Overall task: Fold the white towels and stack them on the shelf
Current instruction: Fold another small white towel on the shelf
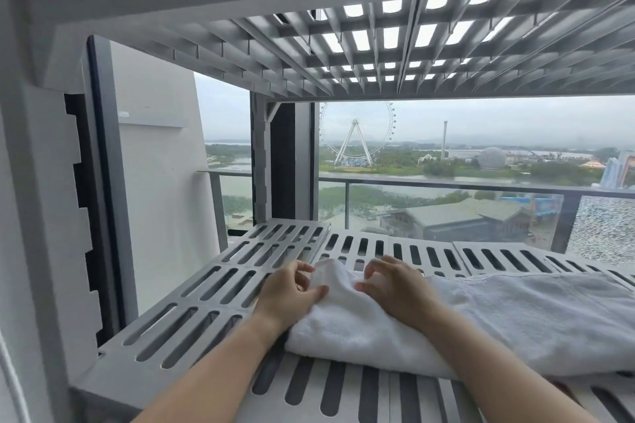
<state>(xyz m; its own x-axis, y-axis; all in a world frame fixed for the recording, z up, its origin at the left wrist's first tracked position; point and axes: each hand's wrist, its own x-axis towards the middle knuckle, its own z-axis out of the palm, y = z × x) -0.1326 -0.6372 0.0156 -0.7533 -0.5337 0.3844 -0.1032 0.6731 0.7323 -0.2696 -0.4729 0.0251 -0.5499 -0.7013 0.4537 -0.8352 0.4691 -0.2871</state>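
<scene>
On the slotted shelf (192, 312), one white towel (515, 319): left hand (292, 292) and right hand (395, 288) both pinch its raised end, long axis trailing rightward from the grip.

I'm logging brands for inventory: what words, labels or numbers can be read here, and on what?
None can be read.
The white towel and the grey slotted shelf bear no print.
The blue building front outside the window is too small and blurred to tell.
</scene>
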